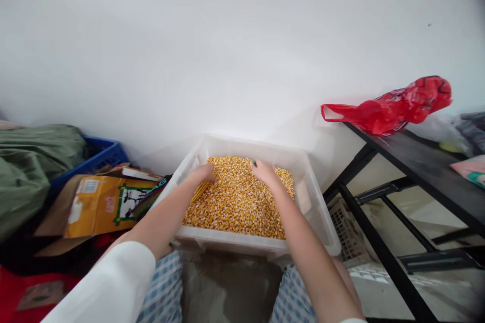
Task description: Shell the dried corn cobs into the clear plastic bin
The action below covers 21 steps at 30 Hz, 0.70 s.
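Observation:
A translucent white plastic bin (235, 238) stands in front of my knees, filled with loose yellow and pale corn kernels (238, 202). My left hand (206, 172) is at the left side of the heap, its fingers pointing down and partly hidden. Just below that hand lies a corn cob (200, 191) with its kernels on; whether the hand grips it is unclear. At the far right of the heap is my right hand (264, 171), bent down onto the kernels with its fingertips hidden. A small dark green spot shows at its fingers, too small to name.
To the left are a yellow cardboard box (102, 204), a blue crate (100, 154) and green cloth (38, 161). On the right, a red plastic bag (401, 106) rests on a black-framed table (428, 166), with a pale basket (346, 229) beneath. A white wall rises behind.

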Available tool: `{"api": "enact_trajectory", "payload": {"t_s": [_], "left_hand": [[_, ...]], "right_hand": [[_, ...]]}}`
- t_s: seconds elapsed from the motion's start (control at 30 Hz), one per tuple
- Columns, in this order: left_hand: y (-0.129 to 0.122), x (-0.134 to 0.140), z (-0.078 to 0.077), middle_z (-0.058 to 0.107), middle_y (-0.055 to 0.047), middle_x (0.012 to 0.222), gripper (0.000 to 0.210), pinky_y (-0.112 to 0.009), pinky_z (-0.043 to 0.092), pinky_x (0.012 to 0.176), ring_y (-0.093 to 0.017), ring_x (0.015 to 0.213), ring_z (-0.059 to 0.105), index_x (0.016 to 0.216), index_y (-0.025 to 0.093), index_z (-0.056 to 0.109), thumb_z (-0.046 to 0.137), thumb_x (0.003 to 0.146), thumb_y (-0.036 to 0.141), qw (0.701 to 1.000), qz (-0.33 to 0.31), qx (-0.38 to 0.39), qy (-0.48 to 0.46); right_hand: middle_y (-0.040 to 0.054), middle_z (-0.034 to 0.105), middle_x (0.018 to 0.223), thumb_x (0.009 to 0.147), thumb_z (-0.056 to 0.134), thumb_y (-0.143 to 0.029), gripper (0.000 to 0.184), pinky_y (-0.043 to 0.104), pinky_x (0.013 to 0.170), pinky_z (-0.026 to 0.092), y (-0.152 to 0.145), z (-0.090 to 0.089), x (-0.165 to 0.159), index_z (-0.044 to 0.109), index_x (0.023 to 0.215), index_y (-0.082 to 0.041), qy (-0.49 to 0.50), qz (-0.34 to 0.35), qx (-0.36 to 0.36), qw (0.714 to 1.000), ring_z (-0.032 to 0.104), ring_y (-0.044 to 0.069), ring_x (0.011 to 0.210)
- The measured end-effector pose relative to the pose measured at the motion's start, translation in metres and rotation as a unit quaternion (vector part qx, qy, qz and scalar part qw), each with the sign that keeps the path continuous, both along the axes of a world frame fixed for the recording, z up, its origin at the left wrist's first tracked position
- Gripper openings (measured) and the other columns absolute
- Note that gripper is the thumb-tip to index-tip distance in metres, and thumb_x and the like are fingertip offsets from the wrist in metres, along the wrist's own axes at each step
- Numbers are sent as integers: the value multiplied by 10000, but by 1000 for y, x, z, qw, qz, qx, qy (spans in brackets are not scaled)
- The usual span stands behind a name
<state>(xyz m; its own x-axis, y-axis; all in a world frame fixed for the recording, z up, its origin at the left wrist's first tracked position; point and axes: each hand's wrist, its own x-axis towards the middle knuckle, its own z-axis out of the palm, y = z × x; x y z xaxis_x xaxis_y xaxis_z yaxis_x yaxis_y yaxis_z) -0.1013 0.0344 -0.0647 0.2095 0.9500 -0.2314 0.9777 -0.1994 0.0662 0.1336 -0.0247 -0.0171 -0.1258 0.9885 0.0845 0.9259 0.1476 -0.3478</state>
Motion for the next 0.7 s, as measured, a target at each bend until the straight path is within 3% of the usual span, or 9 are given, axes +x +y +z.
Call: {"api": "enact_trajectory", "payload": {"t_s": [0.1,0.2,0.3,0.4,0.5,0.57,0.63,0.7], "left_hand": [[5,-8,12,584,-140,1032,655,-263,388,738,-230,906,533,1083,82,502,661,536,403,1000,-7,8,-15],[4,-11,41,622,-108,899,582,-271,394,700,-229,835,554,1004,118,569,599,577,512,989,-6,94,-116],[-8,6,71,616,-53,792,542,-236,394,616,-166,704,553,957,146,598,527,625,569,945,12,137,-296],[-23,40,85,597,-34,721,561,-215,381,532,-125,606,523,955,129,592,478,661,594,888,-6,72,-453],[-25,71,79,597,-39,738,555,-222,402,566,-134,652,533,918,119,592,445,688,602,852,-30,69,-518],[-23,82,66,605,-64,824,572,-243,425,613,-148,718,555,1001,113,546,285,784,574,837,-14,55,-544],[-26,89,47,602,-97,886,580,-284,436,673,-166,775,568,1064,104,501,143,843,502,866,15,51,-497],[-38,95,27,597,-139,924,540,-356,408,775,-217,875,555,1017,102,537,180,849,471,931,-31,80,-355]], "right_hand": [[88,598,796,865,285,-385,332,221,653,360,2,1,6,513,907,-148,99,-44,-33,994,548,152,725],[59,593,784,857,208,-503,431,209,611,387,4,1,2,432,984,-157,288,-46,-101,951,558,121,663],[40,574,863,783,314,-594,483,198,628,401,2,2,-10,386,993,-165,405,-3,-108,908,554,109,733],[20,545,892,673,505,-578,533,204,661,401,-3,2,-19,383,990,-167,412,27,-91,906,523,112,777],[17,530,908,601,613,-500,583,206,670,407,-6,2,-16,372,1016,-170,414,45,-91,904,516,119,792],[27,531,936,597,619,-479,606,203,658,413,-4,3,-7,344,1044,-175,420,19,-89,903,528,126,801],[46,530,978,622,587,-493,601,205,651,416,2,3,4,318,1058,-178,414,-49,-60,907,539,133,818],[67,529,1008,662,531,-515,570,211,658,416,9,5,15,299,1059,-177,397,-133,-10,908,546,141,839]]}}
